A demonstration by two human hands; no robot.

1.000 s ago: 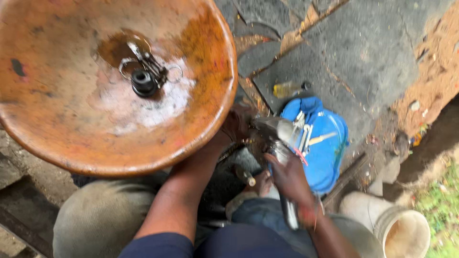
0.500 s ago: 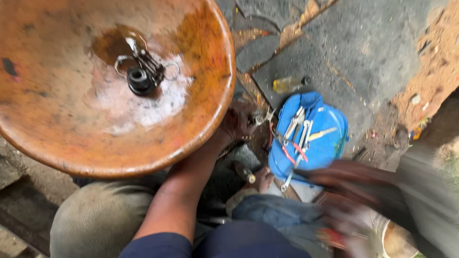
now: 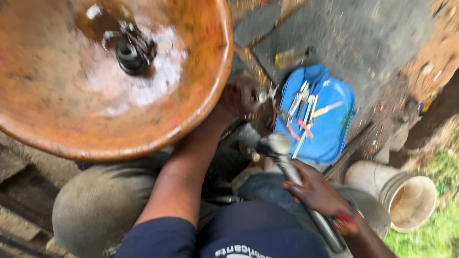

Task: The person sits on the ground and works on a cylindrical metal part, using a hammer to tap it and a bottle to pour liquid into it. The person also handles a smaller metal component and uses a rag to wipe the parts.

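Back from its blurred swing, the right hand (image 3: 318,191) now grips a hammer (image 3: 287,167) beside the left hand (image 3: 239,98), which pinches a small metal part (image 3: 263,97) under the rusty bowl (image 3: 191,119); a glancing blow could strike those fingers.

The setting is outdoors, in even daylight without hard shadows. Dark grey stone slabs (image 3: 363,33) cover the ground across the upper middle and upper right of the frame, cracked and fitted unevenly, with reddish-brown soil in the gaps. A strip of bare orange earth (image 3: 442,50) runs along the upper right edge, scattered with small litter. Green grass (image 3: 437,229) fills the lower right corner. Rough grey concrete (image 3: 14,191) lies at the lower left.
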